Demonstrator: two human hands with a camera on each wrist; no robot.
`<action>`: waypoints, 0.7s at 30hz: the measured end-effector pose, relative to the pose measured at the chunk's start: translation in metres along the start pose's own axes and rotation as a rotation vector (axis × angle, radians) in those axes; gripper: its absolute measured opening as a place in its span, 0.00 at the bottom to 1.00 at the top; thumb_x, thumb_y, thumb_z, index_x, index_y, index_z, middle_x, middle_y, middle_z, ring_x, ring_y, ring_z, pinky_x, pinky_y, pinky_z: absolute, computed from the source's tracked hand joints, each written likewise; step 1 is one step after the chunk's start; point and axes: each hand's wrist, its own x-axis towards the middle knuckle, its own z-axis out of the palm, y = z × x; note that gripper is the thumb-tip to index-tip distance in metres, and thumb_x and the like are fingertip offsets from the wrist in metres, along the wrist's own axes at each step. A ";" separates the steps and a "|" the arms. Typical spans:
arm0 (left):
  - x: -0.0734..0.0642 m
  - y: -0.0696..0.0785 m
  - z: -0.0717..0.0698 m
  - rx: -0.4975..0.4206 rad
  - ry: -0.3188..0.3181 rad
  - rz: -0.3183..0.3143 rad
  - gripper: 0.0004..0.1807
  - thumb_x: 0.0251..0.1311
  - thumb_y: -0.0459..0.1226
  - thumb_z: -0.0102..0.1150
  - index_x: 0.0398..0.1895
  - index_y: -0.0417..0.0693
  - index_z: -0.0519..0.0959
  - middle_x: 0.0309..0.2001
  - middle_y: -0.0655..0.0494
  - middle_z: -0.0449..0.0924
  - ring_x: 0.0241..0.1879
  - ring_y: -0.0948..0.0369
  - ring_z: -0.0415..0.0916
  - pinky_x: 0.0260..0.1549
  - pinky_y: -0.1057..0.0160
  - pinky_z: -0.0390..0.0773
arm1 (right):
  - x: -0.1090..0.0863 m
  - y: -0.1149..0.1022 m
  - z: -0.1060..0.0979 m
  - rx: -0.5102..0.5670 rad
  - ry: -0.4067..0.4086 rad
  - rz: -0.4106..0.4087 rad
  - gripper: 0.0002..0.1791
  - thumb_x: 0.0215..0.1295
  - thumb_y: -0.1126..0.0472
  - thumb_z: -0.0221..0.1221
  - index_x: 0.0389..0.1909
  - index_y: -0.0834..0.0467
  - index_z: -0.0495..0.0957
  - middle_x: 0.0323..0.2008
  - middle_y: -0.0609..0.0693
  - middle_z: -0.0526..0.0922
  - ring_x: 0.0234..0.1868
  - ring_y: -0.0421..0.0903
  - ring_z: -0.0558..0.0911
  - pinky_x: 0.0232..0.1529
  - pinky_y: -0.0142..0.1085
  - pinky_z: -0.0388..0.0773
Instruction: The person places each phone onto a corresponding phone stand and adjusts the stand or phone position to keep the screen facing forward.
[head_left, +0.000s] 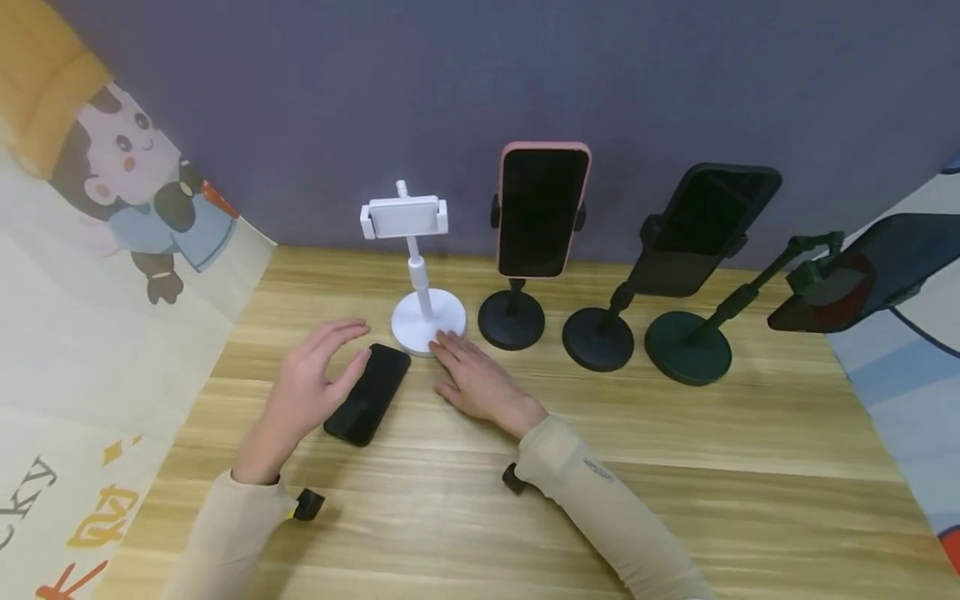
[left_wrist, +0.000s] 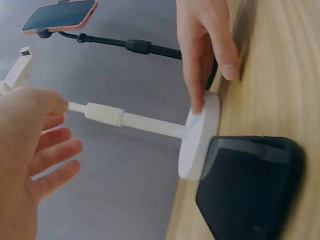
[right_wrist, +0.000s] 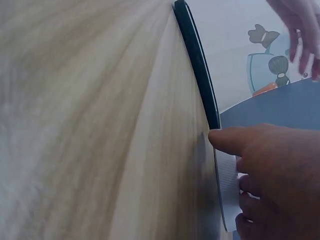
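Observation:
A white phone stand (head_left: 417, 277) has an unoccupied clamp (head_left: 405, 217) at its top and a round base (head_left: 429, 321) on the table. My right hand (head_left: 480, 379) rests its fingertips on the near right edge of that base, fingers extended. In the right wrist view its thumb (right_wrist: 232, 140) lies against the base's rim. A black phone (head_left: 369, 396) lies flat, screen up, left of and in front of the stand. Raised above the phone, my left hand (head_left: 307, 379) has its fingers and thumb spread apart. The left wrist view shows the left hand (left_wrist: 35, 145) holding nothing.
To the right stand a black stand with a pink-edged phone (head_left: 543, 208), another black stand with a dark phone (head_left: 705, 225), and a green stand (head_left: 688, 348) with a tilted phone (head_left: 885, 267). A grey-blue panel (head_left: 465, 83) rises behind the wooden table (head_left: 420, 533).

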 end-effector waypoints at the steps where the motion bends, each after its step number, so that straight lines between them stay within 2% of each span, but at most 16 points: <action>1: -0.003 0.000 0.000 0.015 -0.019 -0.011 0.17 0.61 0.32 0.67 0.53 0.35 0.83 0.54 0.44 0.85 0.53 0.47 0.83 0.61 0.71 0.74 | -0.001 0.001 0.000 0.012 0.000 -0.001 0.37 0.79 0.49 0.56 0.80 0.60 0.57 0.81 0.58 0.53 0.82 0.53 0.54 0.80 0.46 0.52; 6: -0.016 0.000 0.001 0.078 -0.093 -0.051 0.20 0.58 0.30 0.71 0.53 0.34 0.82 0.54 0.43 0.84 0.53 0.46 0.83 0.50 0.49 0.83 | -0.006 0.002 0.001 0.044 0.016 -0.047 0.37 0.79 0.50 0.56 0.80 0.61 0.57 0.81 0.59 0.52 0.82 0.54 0.54 0.80 0.47 0.53; 12: -0.027 -0.002 0.008 0.096 -0.124 -0.146 0.21 0.59 0.32 0.72 0.55 0.32 0.81 0.54 0.39 0.83 0.54 0.43 0.82 0.51 0.44 0.82 | -0.013 0.003 0.002 0.044 0.063 -0.121 0.36 0.78 0.52 0.57 0.79 0.62 0.59 0.80 0.62 0.54 0.80 0.56 0.58 0.78 0.49 0.57; 16: -0.033 -0.001 0.010 0.120 -0.164 -0.261 0.24 0.62 0.35 0.71 0.56 0.28 0.79 0.54 0.34 0.82 0.54 0.38 0.80 0.52 0.39 0.81 | -0.016 0.003 0.001 0.033 0.080 -0.134 0.36 0.78 0.52 0.57 0.79 0.62 0.59 0.80 0.62 0.56 0.80 0.55 0.59 0.78 0.48 0.59; 21: -0.038 0.003 0.008 0.115 -0.251 -0.474 0.26 0.68 0.39 0.66 0.61 0.28 0.76 0.56 0.31 0.79 0.53 0.37 0.80 0.48 0.38 0.81 | -0.015 0.000 0.000 0.020 0.144 -0.127 0.32 0.78 0.52 0.57 0.76 0.61 0.64 0.73 0.60 0.68 0.72 0.54 0.71 0.71 0.47 0.70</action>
